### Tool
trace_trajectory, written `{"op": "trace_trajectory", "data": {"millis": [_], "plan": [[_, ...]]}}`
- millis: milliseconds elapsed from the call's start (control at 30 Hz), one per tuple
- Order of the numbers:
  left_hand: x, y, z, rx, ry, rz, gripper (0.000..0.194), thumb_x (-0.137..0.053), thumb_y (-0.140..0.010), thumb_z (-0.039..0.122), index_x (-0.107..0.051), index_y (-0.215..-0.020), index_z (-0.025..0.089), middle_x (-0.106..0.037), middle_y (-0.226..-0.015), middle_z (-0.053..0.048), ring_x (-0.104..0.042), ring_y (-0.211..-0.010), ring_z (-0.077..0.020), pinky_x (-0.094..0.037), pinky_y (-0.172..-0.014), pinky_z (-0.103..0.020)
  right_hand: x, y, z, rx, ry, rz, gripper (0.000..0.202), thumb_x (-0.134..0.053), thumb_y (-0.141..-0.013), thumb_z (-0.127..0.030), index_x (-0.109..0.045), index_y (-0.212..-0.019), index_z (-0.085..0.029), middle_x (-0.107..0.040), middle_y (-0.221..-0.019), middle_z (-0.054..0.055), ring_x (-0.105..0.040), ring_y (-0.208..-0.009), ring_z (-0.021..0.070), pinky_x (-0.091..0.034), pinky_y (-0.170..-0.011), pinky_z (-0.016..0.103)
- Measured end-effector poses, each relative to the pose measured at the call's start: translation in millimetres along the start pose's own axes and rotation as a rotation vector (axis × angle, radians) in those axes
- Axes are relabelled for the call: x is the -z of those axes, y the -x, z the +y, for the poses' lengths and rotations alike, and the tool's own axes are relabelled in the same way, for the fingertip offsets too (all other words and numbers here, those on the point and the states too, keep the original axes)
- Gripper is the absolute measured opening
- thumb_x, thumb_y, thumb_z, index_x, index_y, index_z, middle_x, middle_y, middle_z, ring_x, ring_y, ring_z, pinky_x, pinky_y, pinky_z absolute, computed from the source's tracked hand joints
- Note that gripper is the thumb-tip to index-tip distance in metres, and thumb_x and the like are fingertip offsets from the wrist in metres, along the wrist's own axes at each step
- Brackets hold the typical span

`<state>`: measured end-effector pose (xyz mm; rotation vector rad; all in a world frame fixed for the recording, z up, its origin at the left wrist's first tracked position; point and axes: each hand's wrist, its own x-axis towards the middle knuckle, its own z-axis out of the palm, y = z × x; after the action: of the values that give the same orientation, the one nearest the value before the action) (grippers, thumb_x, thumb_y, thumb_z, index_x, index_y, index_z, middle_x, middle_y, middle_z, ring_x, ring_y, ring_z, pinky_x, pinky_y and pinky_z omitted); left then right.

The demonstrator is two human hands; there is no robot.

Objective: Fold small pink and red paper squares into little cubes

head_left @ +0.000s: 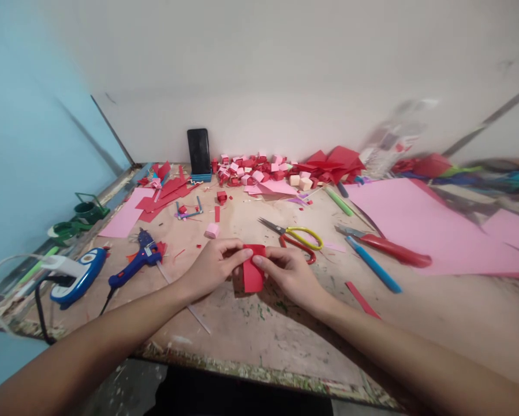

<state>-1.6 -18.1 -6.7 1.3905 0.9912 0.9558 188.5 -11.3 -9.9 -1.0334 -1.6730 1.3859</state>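
Note:
A small red paper strip (253,279) is held upright between both hands above the table's middle, its lower part hanging free. My left hand (218,263) pinches its upper left edge between thumb and fingers. On the upper right edge, the thumb and fingers of my right hand (291,271) are closed too. The fingertips of the two hands nearly meet at the top of the strip. Just beyond the hands lie scissors (285,232) with yellow and red handles, and a pink paper cube (212,231).
A blue glue gun (133,267) and a blue power socket (78,278) lie left. Red-handled pliers (393,248), a blue pen (374,264) and pink sheets (415,225) lie right. Behind are a propped phone (198,151), many paper cubes (258,177) and a blurred bottle (391,141).

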Motion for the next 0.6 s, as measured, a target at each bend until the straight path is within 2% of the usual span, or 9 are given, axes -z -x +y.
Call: {"op": "trace_trajectory", "data": {"millis": [167, 300, 500, 600], "plan": [[-0.1, 0.5, 0.6, 0.016, -0.006, 0.001, 0.030, -0.065, -0.090, 0.041, -0.061, -0.076, 0.015, -0.053, -0.062, 0.004, -0.047, -0.055, -0.0090, -0.035, -0.052, -0.020, -0.2, 0.4, 0.5, 0.012, 0.053, 0.015, 0.034, -0.063, -0.091, -0.040, -0.072, -0.072, -0.014, -0.065, -0.065, 0.003, -0.052, -0.060, 0.0140, -0.038, -0.057, 0.027], [0.0, -0.3, 0.6, 0.011, 0.001, 0.003, 0.029, -0.066, -0.089, 0.041, -0.062, -0.077, 0.015, -0.053, -0.063, 0.004, -0.047, -0.056, -0.0091, -0.036, -0.052, -0.021, 0.5, 0.8, 2.2, -0.005, 0.057, 0.011, 0.033, -0.064, -0.091, -0.042, -0.075, -0.079, -0.013, -0.071, -0.072, 0.006, -0.057, -0.063, 0.0163, -0.042, -0.060, 0.029], [1.0, 0.1, 0.6, -0.030, -0.030, -0.004, 0.028, -0.064, -0.092, 0.039, -0.064, -0.079, 0.014, -0.055, -0.065, 0.003, -0.049, -0.058, -0.0093, -0.039, -0.055, -0.021, 1.2, -0.5, 4.9, 0.008, 0.051, 0.015, 0.032, -0.065, -0.090, -0.042, -0.075, -0.077, -0.014, -0.071, -0.072, 0.005, -0.058, -0.065, 0.0162, -0.044, -0.061, 0.029], [1.6, 0.8, 3.6, -0.058, -0.062, -0.009, 0.025, -0.062, -0.093, 0.035, -0.066, -0.080, 0.014, -0.057, -0.068, 0.003, -0.051, -0.061, -0.0096, -0.041, -0.057, -0.020, 1.7, 0.6, 2.7, 0.000, 0.022, 0.007, 0.031, -0.067, -0.089, -0.043, -0.076, -0.082, -0.014, -0.073, -0.077, 0.006, -0.060, -0.069, 0.0173, -0.046, -0.065, 0.029]]}}
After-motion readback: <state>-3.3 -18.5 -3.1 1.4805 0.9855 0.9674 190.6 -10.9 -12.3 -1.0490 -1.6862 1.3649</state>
